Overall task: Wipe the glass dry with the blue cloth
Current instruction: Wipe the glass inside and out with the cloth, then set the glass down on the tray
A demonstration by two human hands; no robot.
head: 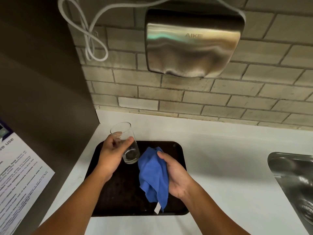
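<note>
Blue cloth is bunched up in the right hand, fingers curled round it, thumb on top, and the loose end hangs down with a white tag at the bottom. Left hand has the glass gripped around the middle, tilted so the mouth leans away toward the wall, base pointing at the cloth. Glass and cloth are just beside each other; can't say if they're actually touching. Both are held up over a dark tray on a white counter, and the hands and cloth cover a good chunk of the tray. Can't make out whether the glass has drops on it, it's too see-through. On the right a steel sink is cut off by the frame edge. On the left a printed sheet is also cropped and the text is too blurry to read. Up on the brick wall there's a metal hand dryer with a white cable looping off the top edge.
</note>
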